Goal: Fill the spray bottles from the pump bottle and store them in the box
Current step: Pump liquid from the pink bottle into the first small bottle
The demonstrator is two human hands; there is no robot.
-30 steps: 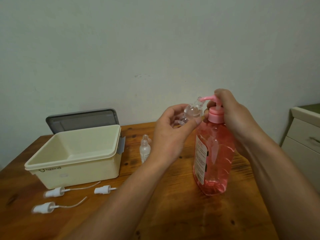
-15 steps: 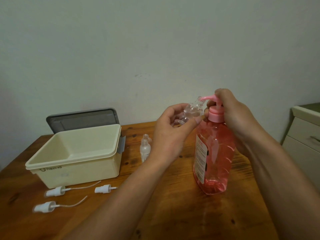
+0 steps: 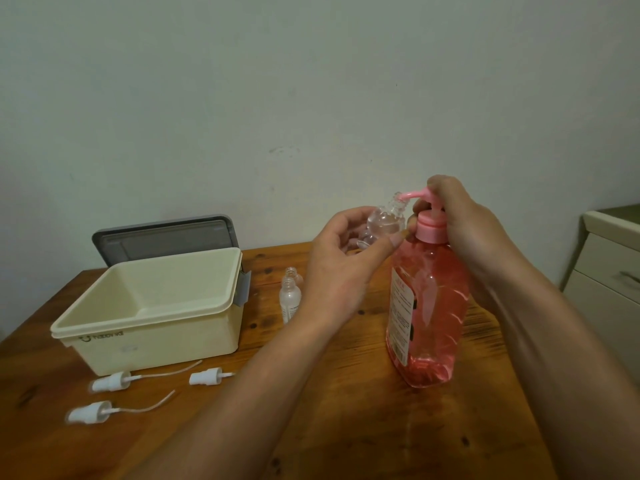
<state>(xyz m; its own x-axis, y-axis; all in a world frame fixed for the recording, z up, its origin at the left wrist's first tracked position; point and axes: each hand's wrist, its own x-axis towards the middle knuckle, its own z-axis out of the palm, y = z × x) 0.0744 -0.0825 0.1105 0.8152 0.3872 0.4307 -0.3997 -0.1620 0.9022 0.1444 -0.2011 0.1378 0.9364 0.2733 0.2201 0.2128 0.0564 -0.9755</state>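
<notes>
A tall pink pump bottle stands on the wooden table. My right hand rests on its pink pump head, fingers curled over the top. My left hand holds a small clear spray bottle tilted, its open neck right at the pump spout. Two more clear spray bottles stand uncapped, one behind the other, between the box and my left hand. The cream box sits open at the left.
A grey lid leans against the wall behind the box. Three white spray caps with thin tubes lie in front of the box. A cream cabinet stands at the right beyond the table edge.
The pump head has risen a little under my right hand. My left hand keeps the small bottle at the spout.
</notes>
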